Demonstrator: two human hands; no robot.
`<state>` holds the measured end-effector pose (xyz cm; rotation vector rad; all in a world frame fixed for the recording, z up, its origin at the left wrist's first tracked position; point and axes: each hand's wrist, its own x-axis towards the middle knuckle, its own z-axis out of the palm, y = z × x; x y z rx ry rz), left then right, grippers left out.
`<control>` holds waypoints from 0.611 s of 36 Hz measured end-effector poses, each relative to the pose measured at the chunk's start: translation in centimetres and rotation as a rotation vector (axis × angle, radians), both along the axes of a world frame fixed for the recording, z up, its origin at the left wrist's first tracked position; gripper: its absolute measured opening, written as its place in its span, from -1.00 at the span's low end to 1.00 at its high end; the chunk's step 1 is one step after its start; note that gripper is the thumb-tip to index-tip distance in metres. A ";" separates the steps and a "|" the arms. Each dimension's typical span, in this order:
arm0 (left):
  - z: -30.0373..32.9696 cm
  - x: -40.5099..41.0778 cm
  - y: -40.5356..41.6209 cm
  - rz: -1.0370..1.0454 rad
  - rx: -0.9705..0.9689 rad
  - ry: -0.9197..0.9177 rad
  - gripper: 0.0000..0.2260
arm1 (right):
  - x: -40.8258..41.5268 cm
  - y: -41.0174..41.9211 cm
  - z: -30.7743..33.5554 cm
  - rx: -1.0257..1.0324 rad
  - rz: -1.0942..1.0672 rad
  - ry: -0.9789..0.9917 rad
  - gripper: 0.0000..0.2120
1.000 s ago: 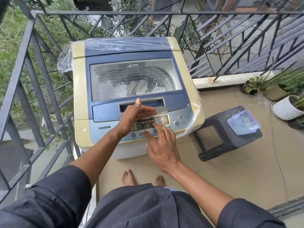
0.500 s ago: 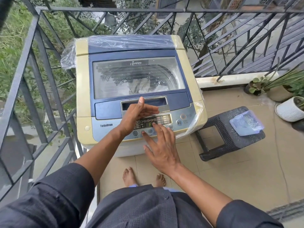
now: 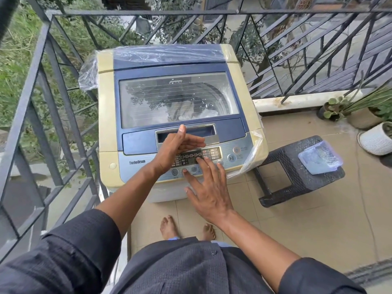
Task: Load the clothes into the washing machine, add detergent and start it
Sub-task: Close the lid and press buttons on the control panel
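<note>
Balcony tiles carry one washing machine; two hands' fingers hover released over its panel.

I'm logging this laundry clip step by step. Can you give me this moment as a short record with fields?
place: balcony with a metal railing
washing machine: top loader, lid closed, clothes visible through the window
left hand: open, held edge-up over the control panel
right hand: open, fingers spread, fingertips at the panel buttons
stool: dark, right of the machine, a clear plastic container on it
plants: pots at far right
</note>
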<state>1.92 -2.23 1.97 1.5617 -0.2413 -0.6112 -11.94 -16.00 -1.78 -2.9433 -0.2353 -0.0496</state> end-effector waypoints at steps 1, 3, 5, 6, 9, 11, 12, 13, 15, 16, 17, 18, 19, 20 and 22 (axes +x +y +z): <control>0.0 0.0 0.0 -0.002 0.000 0.000 -0.26 | 0.0 0.0 0.0 0.002 -0.004 0.003 -0.52; 0.0 0.1 0.0 -0.009 0.002 0.002 -0.26 | -0.1 -0.1 -0.1 0.007 -0.001 -0.001 -0.52; 0.0 0.1 0.0 -0.024 0.009 0.002 -0.26 | -0.3 -0.2 -0.3 0.007 0.005 -0.010 -0.51; 0.1 0.1 0.0 -0.033 0.014 0.001 -0.27 | -0.4 -0.3 -0.3 0.003 0.003 -0.012 -0.50; 0.1 0.3 0.1 -0.051 0.024 0.011 -0.26 | -0.5 -0.5 -0.2 0.007 -0.017 -0.007 -0.52; 0.2 0.4 0.1 -0.057 0.029 0.020 -0.26 | -0.6 -0.8 -0.1 0.012 -0.030 -0.009 -0.53; 0.2 0.4 0.1 -0.058 0.031 0.024 -0.26 | -0.7 -0.9 -0.1 0.018 -0.039 -0.014 -0.53; 0.2 0.4 0.1 -0.054 0.032 0.027 -0.25 | -0.8 -1.1 -0.1 0.025 -0.051 -0.021 -0.54; 0.3 0.4 0.1 -0.039 0.033 0.034 -0.25 | -0.9 -1.6 -0.2 0.030 -0.085 -0.035 -0.54; 0.3 0.4 0.1 -0.036 0.033 0.036 -0.25 | -0.9 -1.8 -0.2 0.029 -0.104 -0.038 -0.54; 0.4 0.4 0.1 -0.035 0.037 0.037 -0.25 | -1.0 -2.0 -0.3 0.027 -0.123 -0.041 -0.54; 0.4 0.4 0.0 -0.035 0.041 0.037 -0.26 | -1.0 -2.2 -0.4 0.028 -0.137 -0.046 -0.54; 0.5 0.4 0.0 -0.035 0.044 0.037 -0.26 | -1.1 -2.5 -0.4 0.028 -0.147 -0.052 -0.54; 0.5 0.4 -0.1 -0.036 0.043 0.038 -0.27 | -1.2 -2.7 -0.5 0.027 -0.155 -0.058 -0.54; 0.6 0.4 -0.3 -0.033 0.036 0.039 -0.27 | -1.4 -3.2 -0.7 0.024 -0.175 -0.060 -0.53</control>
